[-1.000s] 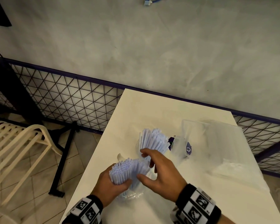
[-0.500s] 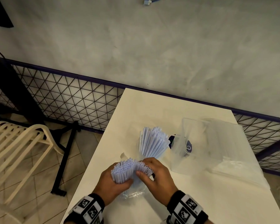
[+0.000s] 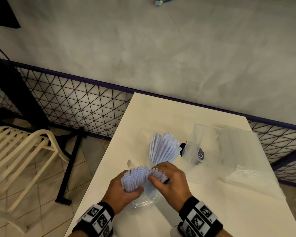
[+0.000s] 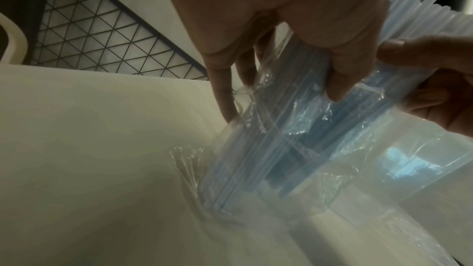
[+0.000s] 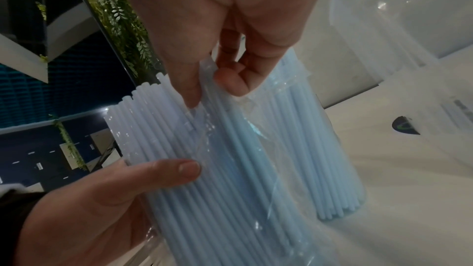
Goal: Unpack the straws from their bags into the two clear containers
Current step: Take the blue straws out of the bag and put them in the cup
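Note:
My left hand (image 3: 131, 184) grips an upright bundle of pale blue straws (image 3: 137, 175) still wrapped in its clear bag (image 3: 143, 200), low over the near part of the white table (image 3: 161, 113). My right hand (image 3: 154, 173) pinches the bag's open edge beside the straw tops. In the right wrist view, thumb and forefinger of the right hand (image 5: 213, 94) nip the bag film (image 5: 204, 135) against the straws (image 5: 230, 169). The left hand (image 4: 281, 102) wraps the bagged straws (image 4: 281, 149). Behind them a clear container holds standing straws (image 3: 162, 149). A second clear container (image 3: 205, 139) stands to its right.
Flat clear packets of straws (image 3: 243, 151) lie at the table's right side, and one more packet (image 3: 246, 177) lies nearer. A cream plastic chair (image 3: 20, 147) stands on the floor to the left. A mesh fence (image 3: 75, 103) and a grey wall run behind the table.
Both hands have come down and nearer with the bundle. My right hand left the bundle's side and now pinches the bag at the straw tops.

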A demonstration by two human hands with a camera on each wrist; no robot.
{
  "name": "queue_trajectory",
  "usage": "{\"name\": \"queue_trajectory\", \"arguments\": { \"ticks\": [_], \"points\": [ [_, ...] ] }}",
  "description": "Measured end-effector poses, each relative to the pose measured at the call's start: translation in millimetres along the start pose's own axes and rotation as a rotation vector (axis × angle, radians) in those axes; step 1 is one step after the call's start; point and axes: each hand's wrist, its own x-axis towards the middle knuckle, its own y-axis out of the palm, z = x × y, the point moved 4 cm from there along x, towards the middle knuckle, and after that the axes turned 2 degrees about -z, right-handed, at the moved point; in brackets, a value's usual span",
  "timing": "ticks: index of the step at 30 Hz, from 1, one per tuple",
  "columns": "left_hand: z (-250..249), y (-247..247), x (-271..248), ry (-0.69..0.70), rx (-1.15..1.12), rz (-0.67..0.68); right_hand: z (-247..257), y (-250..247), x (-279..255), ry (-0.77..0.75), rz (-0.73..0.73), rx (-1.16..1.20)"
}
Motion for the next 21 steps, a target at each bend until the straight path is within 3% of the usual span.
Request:
{"name": "queue_trajectory", "arguments": {
  "ticks": [6, 13, 21],
  "points": [
    [-1, 1, -1, 0.011, 0.011, -0.001, 6, -5, 2, -0.044, -0.085, -0.023],
    [4, 3, 3, 0.006, 0.012, 0.023, 11, -5, 9, 0.057, 0.066, 0.107],
    [13, 1, 7, -0.013, -0.002, 0.014, 15, -9, 20, 0.007, 0.112, 0.049]
  ]
}}
